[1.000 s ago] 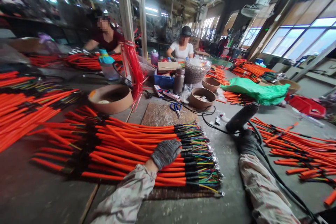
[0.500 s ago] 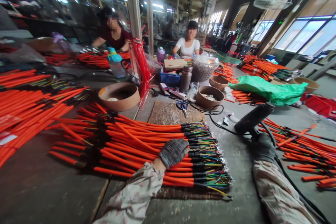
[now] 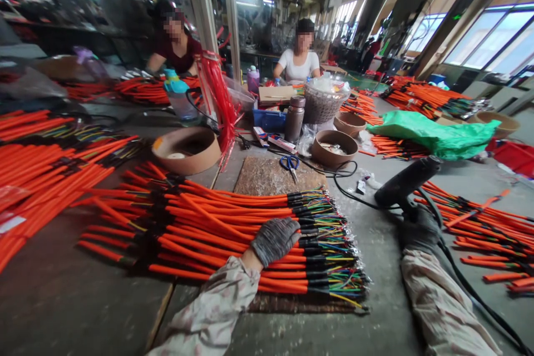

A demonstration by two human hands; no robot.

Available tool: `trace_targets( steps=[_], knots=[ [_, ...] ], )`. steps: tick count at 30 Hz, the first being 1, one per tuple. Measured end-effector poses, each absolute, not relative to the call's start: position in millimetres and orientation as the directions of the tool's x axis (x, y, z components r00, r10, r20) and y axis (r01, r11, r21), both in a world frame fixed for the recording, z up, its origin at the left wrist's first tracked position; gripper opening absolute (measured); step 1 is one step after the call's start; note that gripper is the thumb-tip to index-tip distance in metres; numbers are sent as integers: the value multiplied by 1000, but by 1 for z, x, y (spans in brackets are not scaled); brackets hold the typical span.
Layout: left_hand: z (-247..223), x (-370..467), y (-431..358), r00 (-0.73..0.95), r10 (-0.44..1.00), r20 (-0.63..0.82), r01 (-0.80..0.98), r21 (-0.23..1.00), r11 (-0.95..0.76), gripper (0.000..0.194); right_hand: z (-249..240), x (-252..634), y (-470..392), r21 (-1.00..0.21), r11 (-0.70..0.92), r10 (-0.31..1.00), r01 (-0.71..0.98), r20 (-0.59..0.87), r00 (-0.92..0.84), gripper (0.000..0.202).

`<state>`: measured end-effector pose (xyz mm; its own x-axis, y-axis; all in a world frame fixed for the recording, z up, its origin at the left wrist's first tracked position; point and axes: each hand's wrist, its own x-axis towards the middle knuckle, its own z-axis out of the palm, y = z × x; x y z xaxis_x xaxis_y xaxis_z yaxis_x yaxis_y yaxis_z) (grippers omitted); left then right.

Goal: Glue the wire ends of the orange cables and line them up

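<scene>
Grey surface (image 3: 375, 245) carries orange cables (image 3: 200, 228) with coloured wire ends; gloved left hand (image 3: 273, 240) presses flat on them, right hand (image 3: 418, 229) wraps a black heat gun (image 3: 406, 181).

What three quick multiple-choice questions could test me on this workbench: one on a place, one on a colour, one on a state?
1. Where do the scissors lie?
A. on the brown mat beyond the cables
B. in the basket
C. in the right hand

2. What colour are the cable sleeves?
A. blue
B. orange
C. white

3. What is the left hand doing?
A. hanging in the air
B. gripping a bottle
C. resting on the cables

Answers: 1 A, they sit on the mat; 2 B, the sleeves are bright orange; 3 C, the gloved hand lies on the bundle.
</scene>
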<state>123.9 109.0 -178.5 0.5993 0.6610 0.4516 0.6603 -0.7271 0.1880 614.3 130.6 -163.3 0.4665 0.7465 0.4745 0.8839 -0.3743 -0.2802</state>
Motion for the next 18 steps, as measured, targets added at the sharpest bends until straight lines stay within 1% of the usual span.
trace_targets(
  steps=[3, 7, 11, 15, 18],
  knots=[
    [-182, 123, 110, 621, 638, 456, 646, 164, -746, 33, -166, 620, 132, -276, -355, 747, 893, 490, 448, 44],
    [-185, 121, 110, 603, 638, 479, 642, 184, -744, 33, -162, 621, 133, -258, -342, 767, 904, 479, 427, 40],
    [-183, 122, 111, 596, 624, 505, 629, 190, -754, 31, -149, 604, 135, -247, -364, 776, 898, 452, 439, 42],
    [-174, 124, 113, 572, 655, 494, 644, 224, -732, 25, -129, 583, 135, -239, -467, 784, 851, 333, 524, 45],
    [-170, 120, 113, 564, 695, 447, 645, 287, -708, 26, -115, 578, 136, -216, -521, 791, 826, 242, 562, 44]
  ],
)
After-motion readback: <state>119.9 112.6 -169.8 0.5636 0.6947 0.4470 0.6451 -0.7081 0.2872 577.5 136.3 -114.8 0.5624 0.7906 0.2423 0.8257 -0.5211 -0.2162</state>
